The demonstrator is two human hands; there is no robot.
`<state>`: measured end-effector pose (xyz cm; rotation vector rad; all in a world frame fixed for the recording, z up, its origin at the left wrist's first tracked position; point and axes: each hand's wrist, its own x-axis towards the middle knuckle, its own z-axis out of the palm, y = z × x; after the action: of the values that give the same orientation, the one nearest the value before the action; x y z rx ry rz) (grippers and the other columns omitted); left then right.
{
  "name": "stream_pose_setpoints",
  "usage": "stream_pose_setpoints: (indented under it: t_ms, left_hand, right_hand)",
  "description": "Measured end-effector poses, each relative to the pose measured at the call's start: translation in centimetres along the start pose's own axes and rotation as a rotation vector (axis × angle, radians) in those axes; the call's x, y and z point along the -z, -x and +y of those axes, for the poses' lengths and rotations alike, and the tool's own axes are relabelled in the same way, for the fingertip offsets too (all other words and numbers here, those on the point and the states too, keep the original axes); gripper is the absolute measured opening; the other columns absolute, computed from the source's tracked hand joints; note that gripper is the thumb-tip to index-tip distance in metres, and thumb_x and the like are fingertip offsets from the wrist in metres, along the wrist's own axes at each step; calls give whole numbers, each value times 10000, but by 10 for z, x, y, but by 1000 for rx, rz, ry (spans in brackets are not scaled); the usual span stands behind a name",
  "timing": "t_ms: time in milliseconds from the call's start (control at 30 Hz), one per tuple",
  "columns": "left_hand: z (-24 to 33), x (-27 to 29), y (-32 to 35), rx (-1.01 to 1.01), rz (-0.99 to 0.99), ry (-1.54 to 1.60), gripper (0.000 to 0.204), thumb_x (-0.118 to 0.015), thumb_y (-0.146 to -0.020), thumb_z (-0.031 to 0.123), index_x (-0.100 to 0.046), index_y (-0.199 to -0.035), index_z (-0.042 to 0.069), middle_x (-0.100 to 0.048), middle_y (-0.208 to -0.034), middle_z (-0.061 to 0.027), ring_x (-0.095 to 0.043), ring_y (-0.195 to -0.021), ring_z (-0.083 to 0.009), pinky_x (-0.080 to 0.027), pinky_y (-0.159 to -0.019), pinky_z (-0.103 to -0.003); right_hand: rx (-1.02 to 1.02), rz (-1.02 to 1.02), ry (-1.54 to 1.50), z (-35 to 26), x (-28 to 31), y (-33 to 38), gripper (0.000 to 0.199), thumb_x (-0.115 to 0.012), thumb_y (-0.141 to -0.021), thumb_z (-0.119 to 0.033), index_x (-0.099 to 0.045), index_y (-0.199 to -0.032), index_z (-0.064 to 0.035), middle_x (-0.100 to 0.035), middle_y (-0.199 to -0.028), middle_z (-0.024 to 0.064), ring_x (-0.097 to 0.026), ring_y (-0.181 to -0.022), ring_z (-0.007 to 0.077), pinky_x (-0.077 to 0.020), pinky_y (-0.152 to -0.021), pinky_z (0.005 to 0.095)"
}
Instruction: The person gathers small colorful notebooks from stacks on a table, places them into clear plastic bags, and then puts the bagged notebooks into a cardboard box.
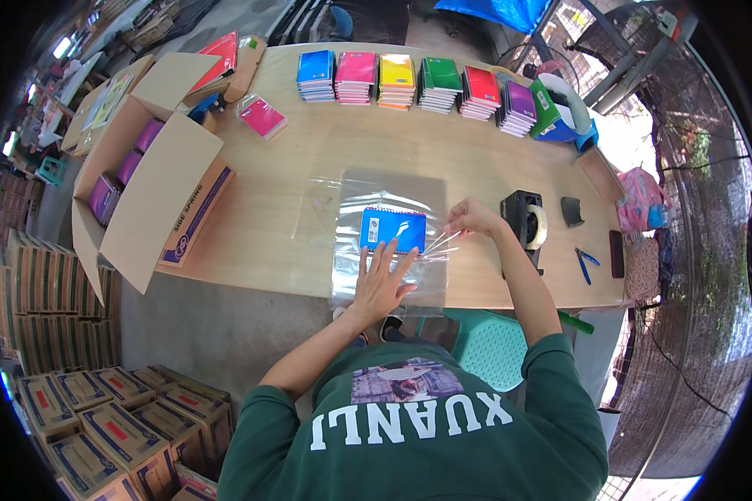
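The blue notebook (397, 224) lies flat on a layer of clear plastic film (359, 292), near the close edge of the desk (263, 230). What looks like coil binding runs along its far side. The person's left hand (382, 288) is unclenched, fingers spread, the tips resting on the notebook's near edge; that light pressure probably stops it sliding on the slippery film. The right hand (475, 219) has its fingers drawn together just beside the notebook's right edge, apparently pinching a creased part of the film, which seems to be held taut and off to the side.

Along the far edge, notebooks are piled by colour: blue (316, 75), pink (356, 77), yellow (396, 81), green (439, 83), red (480, 92) and purple (516, 107) stacks, an arrangement that likely makes each colour easy to tell and reach. A black tape dispenser (514, 209) carrying a tape roll (538, 230) stands to the right, handy for the right arm.

On the left, an open carton (196, 219) with raised flaps holds purple packs (104, 199), probably notebooks. Closed cartons (125, 430) are stacked at the lower left; their contents are hidden.
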<state>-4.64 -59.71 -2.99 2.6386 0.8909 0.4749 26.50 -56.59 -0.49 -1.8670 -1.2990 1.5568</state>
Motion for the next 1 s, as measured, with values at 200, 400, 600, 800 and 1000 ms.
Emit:
stream_pose_setpoints:
  t_ms: [200, 400, 600, 800, 1000]
  left_hand:
    - [7, -6, -7, 106, -32, -4, 703, -659, -854, 452, -397, -1488, 297, -303, -1508, -239, -260, -1392, -477, -198, -1102, -656]
    - [12, -3, -7, 174, -58, -13, 697, -683, -833, 448, -428, -1469, 318, -249, -1534, -259, -215, -1410, -502, -191, -1082, -692]
    - [18, -2, -8, 206, -89, -31, 725, -709, -814, 440, -421, -1470, 334, -229, -1547, -263, -206, -1422, -496, -185, -1054, -736]
    - [23, -1, 6, 251, -120, -4, 712, -708, -817, 445, -427, -1463, 346, -228, -1553, -254, -199, -1430, -490, -175, -1052, -745]
    - [25, 0, 3, 234, -96, 36, 680, -710, -828, 402, -452, -1451, 314, -224, -1553, -239, -182, -1432, -492, -166, -1043, -758]
  right_hand:
    - [25, 253, 495, 11, 20, -27, 143, -718, -835, -151, -737, -869, -13, -710, -727, 93, -679, -654, 164, -524, -604, 288]
    - [299, 136, 377, -43, -44, -88, 526, -615, -887, -509, -734, -862, 3, -714, -890, 212, -688, -815, 353, -532, -747, 429]
    - [87, -35, 572, -44, -49, -113, 738, -515, -872, -713, -756, -846, -16, -703, -798, 214, -685, -764, 339, -526, -699, 445]
    - [108, -46, 608, -47, -57, -107, 734, -531, -869, -703, -751, -826, -3, -702, -781, 212, -691, -752, 332, -531, -706, 442]
    - [345, 600, 489, -5, -61, -125, 289, -657, -874, -324, -743, -886, -48, -667, -891, 123, -649, -863, 294, -505, -726, 452]
